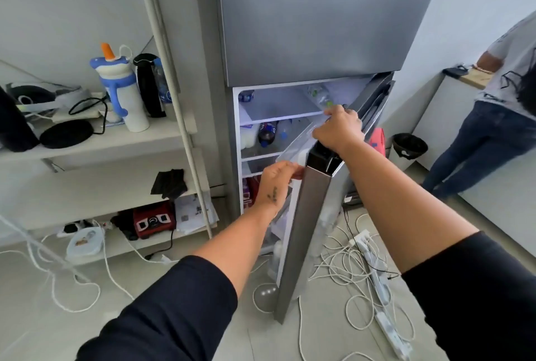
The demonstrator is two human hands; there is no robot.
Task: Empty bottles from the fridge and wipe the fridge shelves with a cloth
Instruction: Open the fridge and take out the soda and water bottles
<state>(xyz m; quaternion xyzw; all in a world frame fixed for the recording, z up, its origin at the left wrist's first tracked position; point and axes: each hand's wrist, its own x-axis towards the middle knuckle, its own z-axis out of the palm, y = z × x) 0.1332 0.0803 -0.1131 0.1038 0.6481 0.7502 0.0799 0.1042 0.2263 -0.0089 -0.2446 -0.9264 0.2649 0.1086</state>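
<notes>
The grey fridge (313,27) stands ahead with its lower door (307,215) swung partly open towards me. My right hand (339,128) grips the top of that door, over a clear door bin (293,152). My left hand (275,183) holds the door's inner edge just below the bin. Inside, a dark cola bottle (267,133) and a clear bottle with a blue cap (285,131) lie on the second shelf (258,156). Another clear bottle (319,95) lies on the top shelf (278,115). No cloth shows in either hand.
An open shelf unit (95,140) at the left carries a blue and white drink bottle (121,88), a black flask (148,85) and a black cloth (169,182). White cables and power strips (377,279) litter the floor. Another person (493,117) stands at the right by a counter.
</notes>
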